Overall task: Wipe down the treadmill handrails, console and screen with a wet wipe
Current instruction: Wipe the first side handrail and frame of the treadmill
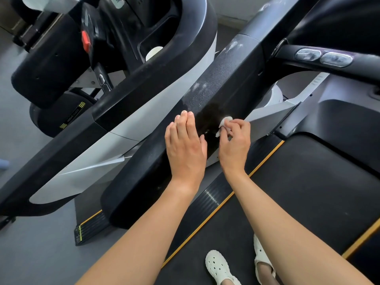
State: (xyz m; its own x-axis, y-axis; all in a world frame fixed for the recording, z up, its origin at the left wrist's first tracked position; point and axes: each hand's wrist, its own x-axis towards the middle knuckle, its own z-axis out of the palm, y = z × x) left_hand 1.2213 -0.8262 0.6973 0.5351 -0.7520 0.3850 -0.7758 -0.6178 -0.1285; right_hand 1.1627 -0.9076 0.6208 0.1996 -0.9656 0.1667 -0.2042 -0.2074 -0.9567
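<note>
The wet wipe [223, 125], a small white wad, is pinched in the curled fingers of the right hand [235, 145] and pressed against the black handrail [148, 175], at the edge of a darker damp patch [211, 116]. The left hand [185, 149] lies flat on the same rail just beside it, fingers straight, holding nothing. Pale dusty smears [197, 87] mark the rail farther up. White clogs [218, 266] stand on the treadmill belt [298, 192].

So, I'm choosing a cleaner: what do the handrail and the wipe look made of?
The handrail looks like matte black rubbery padding or plastic: pebbled texture, dusty smears, darker where wet. The wipe: white nonwoven cloth or paper, crumpled in the right hand.
</note>
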